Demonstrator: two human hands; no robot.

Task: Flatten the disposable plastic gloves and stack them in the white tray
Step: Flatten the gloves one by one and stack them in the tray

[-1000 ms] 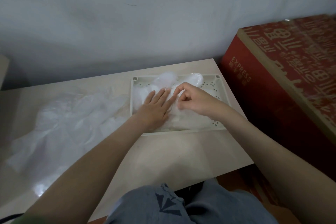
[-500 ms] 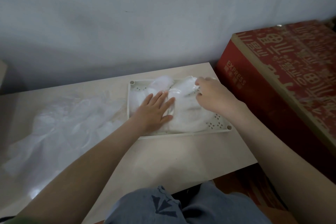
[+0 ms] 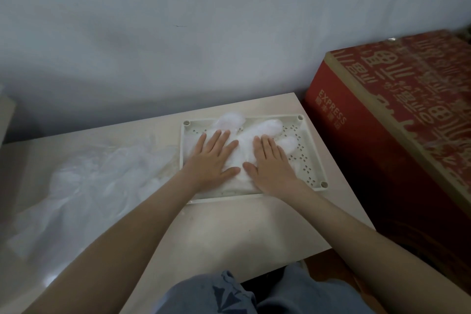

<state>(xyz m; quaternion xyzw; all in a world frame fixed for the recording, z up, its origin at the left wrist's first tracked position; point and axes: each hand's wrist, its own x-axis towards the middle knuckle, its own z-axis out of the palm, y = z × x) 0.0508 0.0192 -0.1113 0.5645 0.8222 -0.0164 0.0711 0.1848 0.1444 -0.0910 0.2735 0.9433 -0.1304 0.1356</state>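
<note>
**Glove Under Both Palms in Tray; Loose Heap to the Left**

Both hands laid palm-down, side by side, on the disposable plastic glove [image 3: 267, 128] inside the white tray [image 3: 304, 163]. Left hand [image 3: 211, 158] spread flat on the glove's left half, fingers straight and slightly fanned. Right hand [image 3: 270, 160] flat on the right half, fingers straight and close together, thumbs nearly meeting. Nothing pinched, nothing gripped.

Glove long axis: cuff at the near rim, finger lobes toward the far rim, leaning right and bulging beyond the fingertips. Probably calls for a stroke away from the body along that axis to press the bulges out.

Remaining gloves: a crumpled translucent heap [image 3: 102, 181] on the pale table [image 3: 229, 232], just left of the tray; touching its left wall or not, cannot tell. Nearer the left hand, so best fetched with that hand. Red printed carton [image 3: 382, 148] to the right of the table.
</note>
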